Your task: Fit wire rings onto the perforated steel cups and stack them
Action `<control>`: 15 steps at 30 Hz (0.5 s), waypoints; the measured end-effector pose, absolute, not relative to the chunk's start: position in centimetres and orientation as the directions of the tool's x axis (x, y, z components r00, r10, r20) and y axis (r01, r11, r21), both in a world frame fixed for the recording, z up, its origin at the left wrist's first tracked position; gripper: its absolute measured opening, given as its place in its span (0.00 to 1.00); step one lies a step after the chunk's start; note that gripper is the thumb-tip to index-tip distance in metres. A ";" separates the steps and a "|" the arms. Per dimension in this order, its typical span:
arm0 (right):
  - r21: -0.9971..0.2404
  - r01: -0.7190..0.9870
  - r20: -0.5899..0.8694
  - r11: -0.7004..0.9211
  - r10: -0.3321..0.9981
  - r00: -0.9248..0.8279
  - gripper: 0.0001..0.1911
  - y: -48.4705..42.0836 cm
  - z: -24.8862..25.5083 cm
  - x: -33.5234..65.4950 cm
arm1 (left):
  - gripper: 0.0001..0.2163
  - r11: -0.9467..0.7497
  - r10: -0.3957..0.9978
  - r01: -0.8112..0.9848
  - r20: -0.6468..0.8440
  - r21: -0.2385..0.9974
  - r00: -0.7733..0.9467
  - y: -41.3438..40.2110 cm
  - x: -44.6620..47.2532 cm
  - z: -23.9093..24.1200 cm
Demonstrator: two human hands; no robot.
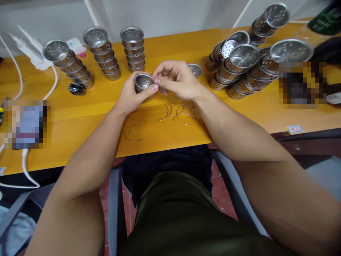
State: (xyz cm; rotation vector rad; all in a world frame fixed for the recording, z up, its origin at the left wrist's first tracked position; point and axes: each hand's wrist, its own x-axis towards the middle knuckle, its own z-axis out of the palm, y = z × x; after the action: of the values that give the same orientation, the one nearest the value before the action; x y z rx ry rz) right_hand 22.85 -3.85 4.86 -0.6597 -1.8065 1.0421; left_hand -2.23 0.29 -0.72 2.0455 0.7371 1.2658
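My left hand (pixel 133 94) is wrapped around a small perforated metal cup (pixel 142 82), its mouth tipped up toward me. At the cup's right rim, my right hand (pixel 176 79) has thumb and fingers pinched together, touching the tip of my left thumb. Whatever sits in that pinch is too small to make out. Just below the hands lie several thin curved wires (pixel 177 113) in a loose pile. Two more curved wires (pixel 134 138) rest nearer the table's front edge. Partly hidden behind my right hand stands another perforated cup (pixel 195 70).
Stacks of perforated cups stand at the back left (pixel 102 53) and right (pixel 241 65). A phone (pixel 30 124) with a white cable lies on the left of the yellow table (pixel 87 131). Dark sunglasses (pixel 76 89) sit by the left stack. A green-labelled bottle (pixel 323 23) is at far right.
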 end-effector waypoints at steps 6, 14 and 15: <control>-0.890 0.032 0.406 0.454 0.824 -0.397 0.41 -3.7 4.6 22.7 | 0.45 -0.658 0.683 0.047 0.569 0.752 0.459 0.3 -2.6 -0.6; -0.877 0.045 0.420 0.479 0.808 -0.413 0.41 -3.4 3.8 22.2 | 0.37 -0.625 0.742 0.180 0.506 0.760 0.441 0.1 -2.7 -0.4; -0.872 0.053 0.426 0.486 0.809 -0.405 0.40 -3.3 3.7 22.1 | 0.37 -0.632 0.736 0.178 0.512 0.754 0.443 0.3 -2.6 -0.6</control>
State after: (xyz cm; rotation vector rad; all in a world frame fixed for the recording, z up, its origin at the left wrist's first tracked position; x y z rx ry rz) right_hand 22.10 -3.31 3.74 -0.7271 -1.7972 1.0153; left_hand -2.64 0.26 -0.61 2.0759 0.7638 1.1616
